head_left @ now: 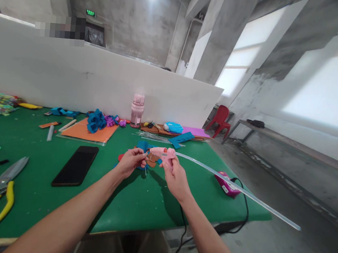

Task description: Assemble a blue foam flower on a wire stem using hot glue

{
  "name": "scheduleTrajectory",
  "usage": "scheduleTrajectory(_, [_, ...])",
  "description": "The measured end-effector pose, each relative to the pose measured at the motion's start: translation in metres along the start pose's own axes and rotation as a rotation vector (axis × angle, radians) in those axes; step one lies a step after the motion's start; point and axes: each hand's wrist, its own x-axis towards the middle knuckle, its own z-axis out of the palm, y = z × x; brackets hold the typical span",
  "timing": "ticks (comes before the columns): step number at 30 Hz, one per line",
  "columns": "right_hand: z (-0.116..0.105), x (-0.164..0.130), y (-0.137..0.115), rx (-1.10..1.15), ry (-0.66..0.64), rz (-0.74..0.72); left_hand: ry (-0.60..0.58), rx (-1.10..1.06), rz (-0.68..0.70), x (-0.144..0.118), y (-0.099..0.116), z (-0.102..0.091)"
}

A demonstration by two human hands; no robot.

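My right hand (pixel 176 179) is wrapped round the handle of a pink hot glue gun (pixel 162 153), its nozzle pointing left. A long clear glue stick (pixel 212 170) runs out of the gun's back and bends down to the right. Close to the nozzle, my left hand (pixel 131 161) is closed in a pinch. A thin wire (pixel 146 172) hangs below its fingertips; whatever else sits between them is too small to make out. Behind and beneath both hands lie blue foam pieces (pixel 143 144) and brown foam pieces (pixel 152 163), partly covered by the fingers.
On the green table (pixel 121 216) are a black phone (pixel 75 166), yellow-handled shears (pixel 8 186), an orange sheet (pixel 89 132) with blue flowers (pixel 97 121), thin wires (pixel 153 136) and a pink bottle (pixel 137 111). A purple box (pixel 227 184) with a black cable sits right. A white partition (pixel 103 74) stands behind.
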Motion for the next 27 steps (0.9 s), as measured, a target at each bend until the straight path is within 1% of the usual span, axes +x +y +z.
scheduleTrajectory(9, [-0.0014,0.0004,-0.0012,0.008,-0.007,-0.006,0.002,0.009,0.001,-0.0001,0.0005,-0.0001])
scheduleTrajectory(16, [-0.001,0.001,-0.0007,0.03,-0.045,0.033,0.0,0.012,-0.002,-0.0004,0.0012,0.0004])
scheduleTrajectory(27, [-0.001,0.0012,-0.0007,0.003,-0.035,0.02,-0.005,0.011,0.001,0.0002,0.0008,0.0])
